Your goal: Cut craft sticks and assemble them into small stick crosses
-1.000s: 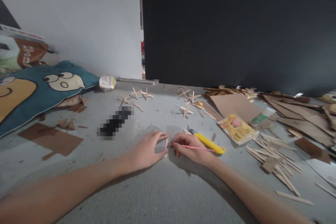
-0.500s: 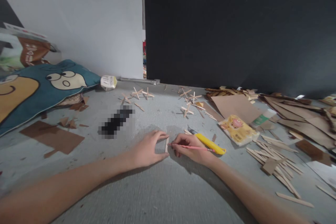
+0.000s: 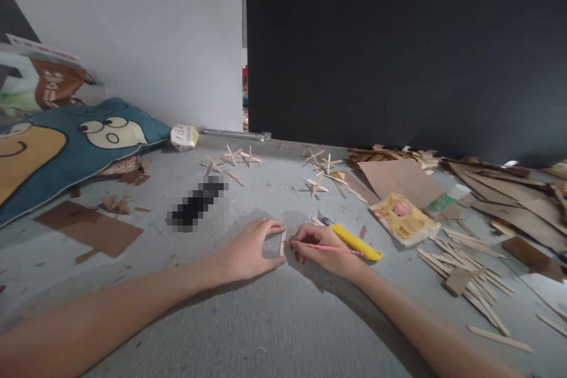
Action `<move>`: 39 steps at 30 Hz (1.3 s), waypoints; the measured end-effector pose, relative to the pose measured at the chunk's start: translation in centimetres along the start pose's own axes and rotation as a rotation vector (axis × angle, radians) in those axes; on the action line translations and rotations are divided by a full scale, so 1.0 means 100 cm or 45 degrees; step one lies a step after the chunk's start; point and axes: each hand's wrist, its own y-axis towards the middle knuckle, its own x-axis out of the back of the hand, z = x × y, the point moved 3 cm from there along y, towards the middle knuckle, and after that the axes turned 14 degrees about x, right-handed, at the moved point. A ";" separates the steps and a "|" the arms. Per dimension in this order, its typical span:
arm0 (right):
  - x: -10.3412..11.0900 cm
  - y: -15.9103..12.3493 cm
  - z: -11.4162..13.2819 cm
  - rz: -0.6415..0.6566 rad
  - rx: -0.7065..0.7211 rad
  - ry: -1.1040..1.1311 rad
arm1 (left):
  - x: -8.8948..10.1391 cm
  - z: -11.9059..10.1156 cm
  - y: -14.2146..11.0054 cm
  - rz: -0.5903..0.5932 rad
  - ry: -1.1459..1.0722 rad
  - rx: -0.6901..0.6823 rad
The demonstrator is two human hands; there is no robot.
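My left hand (image 3: 252,250) holds a short wooden stick (image 3: 282,244) by its two ends, between thumb and fingers, at the grey tabletop. A pink pencil (image 3: 330,247) is pinched in my right hand (image 3: 316,249), with its point touching or very close to the middle of the stick. Right behind my right hand lies a yellow utility knife (image 3: 357,242), its front end partly hidden. Farther back are several small crossed-stick pieces (image 3: 318,185), standing in two groups.
On the right lie a yellow tissue pack (image 3: 404,220), a glue stick (image 3: 447,199), loose wooden sticks (image 3: 481,283) and cardboard sheets (image 3: 392,180). Left are a brown cardboard piece (image 3: 88,229), a pixelated dark object (image 3: 195,205) and a blue cushion (image 3: 101,139). A black panel (image 3: 398,53) stands behind.
The view has shifted very slightly. Both hands, the stick and the pencil keep nearly the same place and grip.
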 end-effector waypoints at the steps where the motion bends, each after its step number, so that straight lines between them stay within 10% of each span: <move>1: 0.000 0.000 -0.001 0.001 0.002 0.009 | 0.000 0.000 0.000 0.003 0.004 0.004; 39: 0.000 0.002 0.000 0.039 0.007 0.044 | 0.001 0.000 0.000 0.003 -0.098 -0.007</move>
